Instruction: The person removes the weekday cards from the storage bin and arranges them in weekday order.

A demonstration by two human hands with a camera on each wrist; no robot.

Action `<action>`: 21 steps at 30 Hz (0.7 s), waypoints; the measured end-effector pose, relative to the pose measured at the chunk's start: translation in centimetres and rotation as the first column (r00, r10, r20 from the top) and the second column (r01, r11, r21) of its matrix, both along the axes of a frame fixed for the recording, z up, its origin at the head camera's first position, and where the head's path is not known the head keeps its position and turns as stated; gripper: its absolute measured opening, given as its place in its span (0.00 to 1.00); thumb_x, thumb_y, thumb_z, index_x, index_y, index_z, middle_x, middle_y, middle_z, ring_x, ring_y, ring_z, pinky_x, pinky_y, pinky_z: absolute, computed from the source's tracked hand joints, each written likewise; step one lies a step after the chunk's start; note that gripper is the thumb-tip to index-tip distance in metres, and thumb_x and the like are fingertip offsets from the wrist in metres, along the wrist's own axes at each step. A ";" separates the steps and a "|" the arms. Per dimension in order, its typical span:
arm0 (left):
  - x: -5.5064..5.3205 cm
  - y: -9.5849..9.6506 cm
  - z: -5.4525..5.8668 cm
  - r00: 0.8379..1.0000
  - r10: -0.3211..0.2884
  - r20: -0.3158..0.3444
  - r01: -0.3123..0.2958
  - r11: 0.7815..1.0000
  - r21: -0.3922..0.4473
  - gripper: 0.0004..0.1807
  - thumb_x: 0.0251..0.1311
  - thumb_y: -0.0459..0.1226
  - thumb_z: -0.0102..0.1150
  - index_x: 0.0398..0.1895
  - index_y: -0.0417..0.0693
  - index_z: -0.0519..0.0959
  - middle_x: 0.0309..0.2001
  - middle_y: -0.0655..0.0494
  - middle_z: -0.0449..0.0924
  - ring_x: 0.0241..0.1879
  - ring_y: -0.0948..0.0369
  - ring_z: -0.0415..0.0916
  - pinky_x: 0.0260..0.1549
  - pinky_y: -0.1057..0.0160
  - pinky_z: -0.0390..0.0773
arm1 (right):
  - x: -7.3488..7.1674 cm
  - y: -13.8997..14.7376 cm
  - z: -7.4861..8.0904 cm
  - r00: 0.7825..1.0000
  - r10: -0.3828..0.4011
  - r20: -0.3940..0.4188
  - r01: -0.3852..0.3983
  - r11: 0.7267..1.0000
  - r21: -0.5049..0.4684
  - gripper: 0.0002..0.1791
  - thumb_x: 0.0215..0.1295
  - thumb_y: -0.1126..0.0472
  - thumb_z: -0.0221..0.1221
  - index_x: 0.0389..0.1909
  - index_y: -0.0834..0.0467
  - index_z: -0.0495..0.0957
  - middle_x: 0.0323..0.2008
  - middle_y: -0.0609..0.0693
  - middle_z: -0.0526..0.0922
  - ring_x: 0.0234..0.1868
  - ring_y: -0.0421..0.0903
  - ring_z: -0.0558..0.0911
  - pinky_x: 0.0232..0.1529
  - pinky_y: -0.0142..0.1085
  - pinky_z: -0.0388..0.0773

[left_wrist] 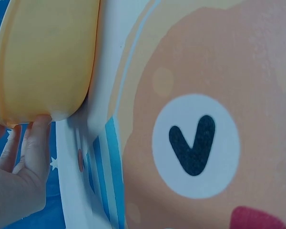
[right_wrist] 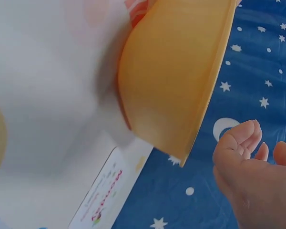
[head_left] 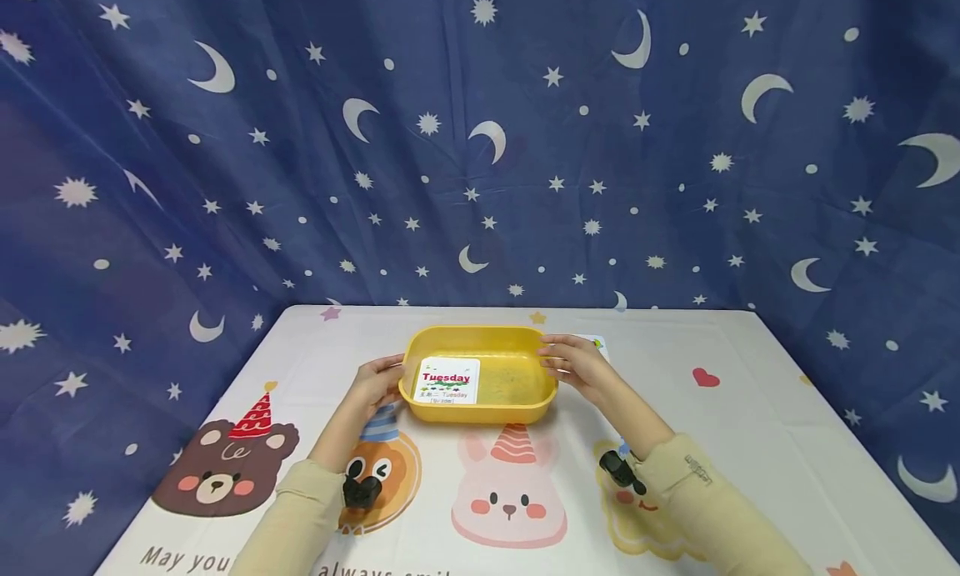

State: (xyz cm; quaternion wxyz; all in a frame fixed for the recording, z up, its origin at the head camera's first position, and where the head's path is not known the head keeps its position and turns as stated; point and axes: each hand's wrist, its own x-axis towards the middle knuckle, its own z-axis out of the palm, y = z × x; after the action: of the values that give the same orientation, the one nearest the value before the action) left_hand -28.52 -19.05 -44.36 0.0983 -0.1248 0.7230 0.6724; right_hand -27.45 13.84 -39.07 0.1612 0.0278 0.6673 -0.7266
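A yellow plastic tray [head_left: 517,384] with rounded corners stands at the middle of the table. Inside it, towards the left, lies a white card [head_left: 450,369] printed "Tuesday". At the tray's left end my left hand [head_left: 377,384] holds the wall; in the left wrist view its fingers [left_wrist: 38,143] touch the outside, while the thumb is partly out of frame near the rim. By the right end is my right hand [head_left: 581,366], fingers loosely bent. The right wrist view shows this hand [right_wrist: 257,176] apart from the tray [right_wrist: 171,81], holding nothing.
Another white card, printed "Monday" [right_wrist: 102,191], lies on the table beyond the tray's right end, partly hidden by my right hand in the head view. The white tablecloth [head_left: 675,343] carries cartoon animals. A blue curtain [head_left: 480,226] with moons and stars hangs behind the table.
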 end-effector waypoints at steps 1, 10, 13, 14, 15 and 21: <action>0.0 0.0 -0.1 1.000 -0.001 -0.003 0.001 1.000 0.000 0.24 0.68 0.33 0.46 0.66 0.36 0.63 0.60 0.33 0.67 0.39 0.61 0.79 0.37 0.66 0.84 | -0.1 -0.2 -0.1 1.000 0.003 -0.002 -0.003 1.000 -0.002 0.26 0.67 0.66 0.51 0.63 0.71 0.61 0.33 0.43 0.80 0.31 0.36 0.79 0.35 0.22 0.79; -0.1 0.4 -0.3 1.000 -0.009 -0.013 0.009 1.000 -0.013 0.24 0.68 0.32 0.46 0.65 0.35 0.63 0.60 0.32 0.68 0.37 0.61 0.79 0.37 0.65 0.84 | -0.8 -2.3 -0.9 0.999 0.037 -0.005 -0.037 0.998 0.043 0.22 0.69 0.65 0.49 0.60 0.71 0.65 0.34 0.46 0.80 0.33 0.39 0.80 0.35 0.23 0.80; -0.1 0.3 -0.2 1.000 -0.012 -0.015 0.011 1.000 -0.019 0.24 0.68 0.33 0.46 0.66 0.35 0.63 0.61 0.32 0.67 0.39 0.61 0.79 0.38 0.65 0.84 | -1.1 -3.0 -1.2 0.999 0.048 0.010 -0.048 0.995 0.087 0.21 0.67 0.66 0.51 0.59 0.70 0.67 0.34 0.47 0.80 0.31 0.39 0.80 0.34 0.24 0.79; -0.1 0.3 -0.2 1.000 -0.012 -0.018 0.011 1.000 -0.017 0.24 0.68 0.33 0.46 0.66 0.35 0.63 0.61 0.32 0.67 0.39 0.61 0.79 0.38 0.65 0.84 | -1.2 -3.3 -1.3 0.999 0.051 0.014 -0.052 0.994 0.101 0.21 0.66 0.66 0.52 0.59 0.70 0.67 0.34 0.47 0.80 0.30 0.39 0.80 0.33 0.24 0.79; 0.0 0.2 -0.2 1.000 -0.012 -0.019 0.011 1.000 -0.016 0.24 0.68 0.33 0.46 0.66 0.35 0.63 0.61 0.32 0.67 0.39 0.61 0.79 0.38 0.65 0.84 | -1.3 -3.5 -1.5 0.998 0.059 0.014 -0.060 0.992 0.113 0.21 0.66 0.66 0.52 0.59 0.70 0.67 0.34 0.47 0.80 0.30 0.38 0.79 0.34 0.24 0.79; 0.1 0.0 0.0 1.000 -0.009 -0.011 0.009 1.000 -0.006 0.25 0.68 0.34 0.48 0.65 0.33 0.63 0.61 0.32 0.67 0.39 0.63 0.79 0.40 0.64 0.84 | -1.6 -4.7 -2.1 0.995 0.098 0.005 -0.098 0.982 0.159 0.21 0.66 0.67 0.52 0.59 0.71 0.67 0.41 0.56 0.81 0.29 0.39 0.79 0.36 0.26 0.80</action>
State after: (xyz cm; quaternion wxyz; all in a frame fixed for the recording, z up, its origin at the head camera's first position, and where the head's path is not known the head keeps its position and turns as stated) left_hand -28.40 -19.03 -44.37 0.0971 -0.1182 0.7259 0.6706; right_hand -29.03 9.09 -41.15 0.1931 0.0065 0.7238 -0.6624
